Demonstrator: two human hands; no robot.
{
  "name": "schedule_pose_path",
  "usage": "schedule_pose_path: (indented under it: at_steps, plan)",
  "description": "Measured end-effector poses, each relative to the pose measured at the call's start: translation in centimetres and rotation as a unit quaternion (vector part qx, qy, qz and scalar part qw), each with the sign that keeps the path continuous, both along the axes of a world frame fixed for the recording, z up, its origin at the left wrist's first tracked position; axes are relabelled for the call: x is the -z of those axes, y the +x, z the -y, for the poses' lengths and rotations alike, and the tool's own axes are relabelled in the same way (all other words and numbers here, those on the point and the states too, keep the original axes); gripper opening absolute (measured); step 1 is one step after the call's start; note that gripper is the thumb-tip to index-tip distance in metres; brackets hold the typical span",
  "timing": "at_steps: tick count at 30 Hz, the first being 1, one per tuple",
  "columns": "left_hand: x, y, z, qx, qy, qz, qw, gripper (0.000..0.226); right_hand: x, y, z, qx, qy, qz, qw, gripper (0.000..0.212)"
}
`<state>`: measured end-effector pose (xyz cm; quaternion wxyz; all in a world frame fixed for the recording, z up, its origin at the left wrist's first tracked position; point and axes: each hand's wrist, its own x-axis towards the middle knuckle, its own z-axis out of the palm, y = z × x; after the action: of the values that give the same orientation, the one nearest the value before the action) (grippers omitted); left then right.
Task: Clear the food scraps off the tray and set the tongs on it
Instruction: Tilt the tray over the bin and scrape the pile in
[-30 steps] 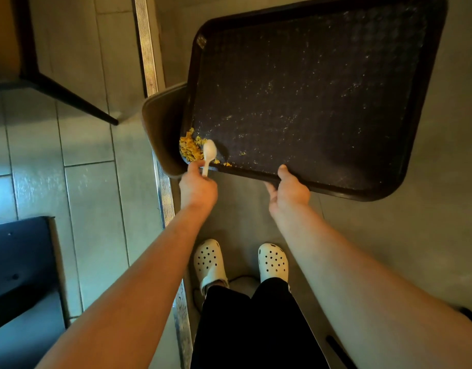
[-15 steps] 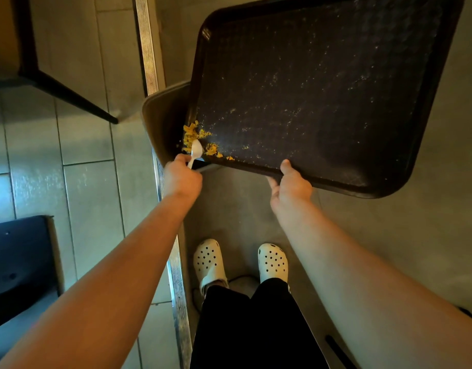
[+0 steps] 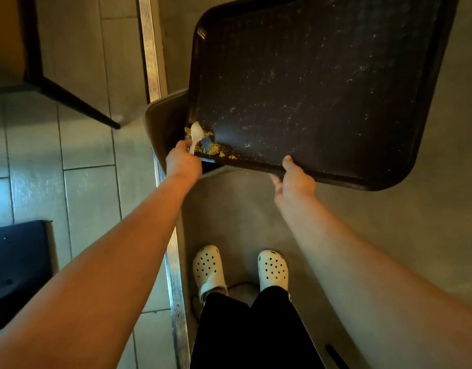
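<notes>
A large dark tray (image 3: 323, 83) hangs tilted above the floor, its near left corner over a brown bin (image 3: 163, 123). My right hand (image 3: 293, 179) grips the tray's near rim, thumb on top. My left hand (image 3: 183, 161) holds a white plastic spoon (image 3: 196, 134) whose bowl rests at the tray's near left corner. Yellow food scraps (image 3: 213, 149) are gathered in that corner beside the spoon, and fine crumbs speckle the tray's surface. No tongs are in view.
A metal floor strip (image 3: 152, 49) runs between pale tiles on the left and grey floor on the right. A dark table leg (image 3: 77, 105) slants at upper left, a dark seat (image 3: 16, 262) sits lower left. My white clogs (image 3: 208, 270) stand below the tray.
My left hand has drawn the spoon left toward the tray's corner, spreading the scraps along the near rim. The tray has shifted slightly up and to the right.
</notes>
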<state>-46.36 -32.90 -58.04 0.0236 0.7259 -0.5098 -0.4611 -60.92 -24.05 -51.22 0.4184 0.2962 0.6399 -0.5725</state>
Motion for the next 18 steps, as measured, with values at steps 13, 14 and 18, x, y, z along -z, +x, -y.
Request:
schedule_pose_path:
  at_steps: [13,14,18]
  plan:
    - [0.0,-0.8,1.1,-0.002,-0.044,0.011,0.999,0.044,-0.1,-0.6,1.0,-0.016,-0.004,-0.004,1.0,0.043]
    - [-0.1,-0.8,1.3,0.01,-0.029,0.02,0.999,0.046,0.0,-0.5,1.0,-0.015,-0.004,-0.004,1.0,0.044]
    - [-0.2,0.2,0.6,-0.008,-0.001,0.035,0.999,0.045,0.3,-0.5,1.0,-0.014,0.003,-0.012,1.0,0.045]
